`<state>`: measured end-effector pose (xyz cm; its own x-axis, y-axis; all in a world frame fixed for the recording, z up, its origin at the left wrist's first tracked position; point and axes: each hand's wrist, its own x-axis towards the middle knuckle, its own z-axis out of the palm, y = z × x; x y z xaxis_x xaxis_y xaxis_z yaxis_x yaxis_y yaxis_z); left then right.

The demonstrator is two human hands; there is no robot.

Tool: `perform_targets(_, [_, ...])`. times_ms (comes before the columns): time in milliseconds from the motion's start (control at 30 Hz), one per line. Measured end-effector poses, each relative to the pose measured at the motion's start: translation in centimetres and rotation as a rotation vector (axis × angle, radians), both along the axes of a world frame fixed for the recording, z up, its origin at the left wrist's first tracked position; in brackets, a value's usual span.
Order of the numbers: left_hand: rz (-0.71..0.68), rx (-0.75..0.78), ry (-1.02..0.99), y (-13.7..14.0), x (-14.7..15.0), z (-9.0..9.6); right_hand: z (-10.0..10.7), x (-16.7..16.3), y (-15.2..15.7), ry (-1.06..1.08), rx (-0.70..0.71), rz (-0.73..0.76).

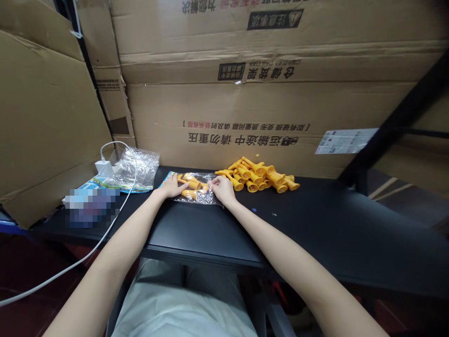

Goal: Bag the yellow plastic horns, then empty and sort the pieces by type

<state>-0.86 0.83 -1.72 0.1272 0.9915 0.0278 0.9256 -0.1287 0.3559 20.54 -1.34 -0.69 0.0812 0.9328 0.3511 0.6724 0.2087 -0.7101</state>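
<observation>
A clear plastic bag lies flat on the black table in front of me, with several yellow-orange plastic pieces inside it. My left hand rests on the bag's left end, its fingers stretched out and the thumb apart. At the opposite end, my right hand pinches the bag's edge between bent fingers. Just beyond that hand is a loose pile of yellow-orange pieces with flared, cup-like ends. What these pieces are, I cannot tell.
To the left lie more clear plastic bags, a white charger plug and a blurred-out item. A white cable runs off the table's front edge. Printed cardboard walls the back; a black metal post stands right.
</observation>
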Motion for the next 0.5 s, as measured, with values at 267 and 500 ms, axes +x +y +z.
perform_targets(267, [0.020,0.006,-0.038,0.5,-0.5,-0.1,-0.8,0.0,0.3,-0.113,-0.056,0.192])
perform_targets(500, [-0.048,0.015,-0.336,0.7,-1.9,0.2,-2.4,0.6,2.0,-0.151,-0.032,0.433])
